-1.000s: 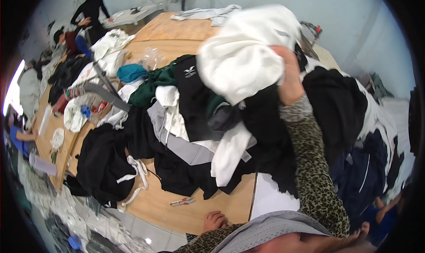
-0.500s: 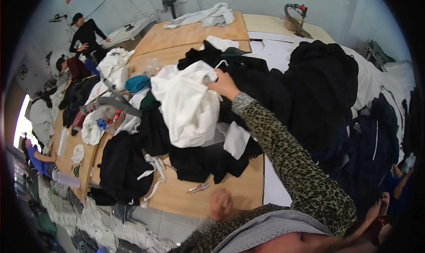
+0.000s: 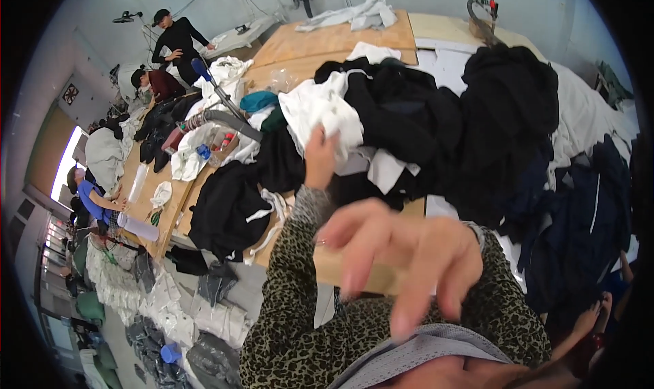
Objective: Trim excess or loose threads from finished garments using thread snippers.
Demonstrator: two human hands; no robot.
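Observation:
A white garment (image 3: 313, 106) lies bunched on the table, on top of black clothes. My left hand (image 3: 320, 159) reaches up to its lower edge, fingers closed on the cloth. Close in front of me my right hand (image 3: 422, 256) is raised, slightly smeared by motion, with its fingers apart and nothing in them. It covers part of the table's front. Just beyond my left hand, a smaller white piece (image 3: 388, 171) hangs over black cloth. Left of my left hand are a black garment (image 3: 228, 212) and white ties (image 3: 276, 212).
A large black heap (image 3: 507, 110) rises on the right beside dark blue clothes (image 3: 575, 219). A grey hose (image 3: 228, 118) arches over the table's left part, near a teal cloth (image 3: 259, 101). People work at the far left; another person's hand (image 3: 591, 317) shows at lower right.
My right hand has let go of the white garment and drawn back towards me, opening. My left hand has moved up from the table's front edge and taken hold of the white garment.

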